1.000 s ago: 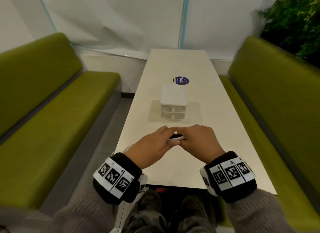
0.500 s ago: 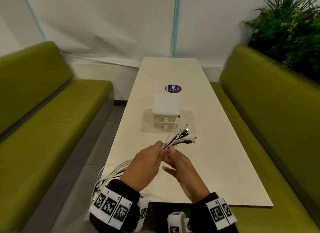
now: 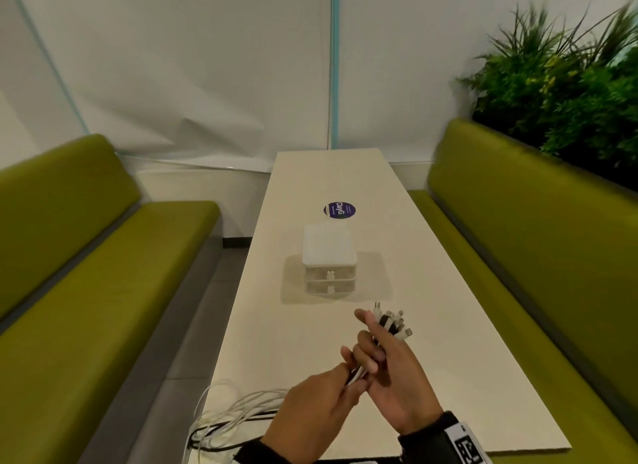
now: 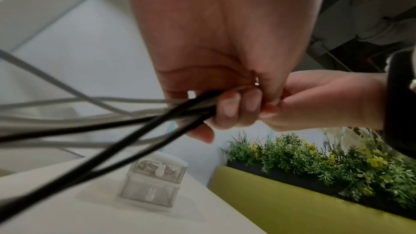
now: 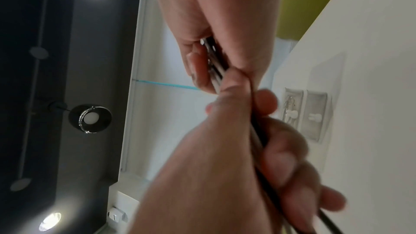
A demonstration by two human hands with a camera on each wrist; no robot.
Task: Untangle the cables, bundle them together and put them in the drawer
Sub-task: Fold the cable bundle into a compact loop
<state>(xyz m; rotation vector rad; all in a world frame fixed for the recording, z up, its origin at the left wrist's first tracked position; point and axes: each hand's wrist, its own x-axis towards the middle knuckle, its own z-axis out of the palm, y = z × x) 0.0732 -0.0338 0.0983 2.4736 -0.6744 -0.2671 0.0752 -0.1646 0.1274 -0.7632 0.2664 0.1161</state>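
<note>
At the far left, loose loops of white and black cables [image 3: 234, 412] are seen hanging over the near corner of the white bench [image 3: 448, 342]. They are gathered into the left hand [image 3: 310, 418], whose fingers [image 4: 229, 108] are curled round the bundle. Just right of it and touching it, the right hand [image 3: 397, 377] is closed round the same bundle, its fingers [image 3: 366, 353] wrapped over the strands. The cable plugs [image 3: 393, 322] are fanned out beyond the right fingertips, raised above the bench. Further beyond the fingers, a small clear drawer unit [image 3: 329, 263] with two closed drawers stands on the bench, well apart from both hands. To the right, a green seat is backed by leafy plants.
</note>
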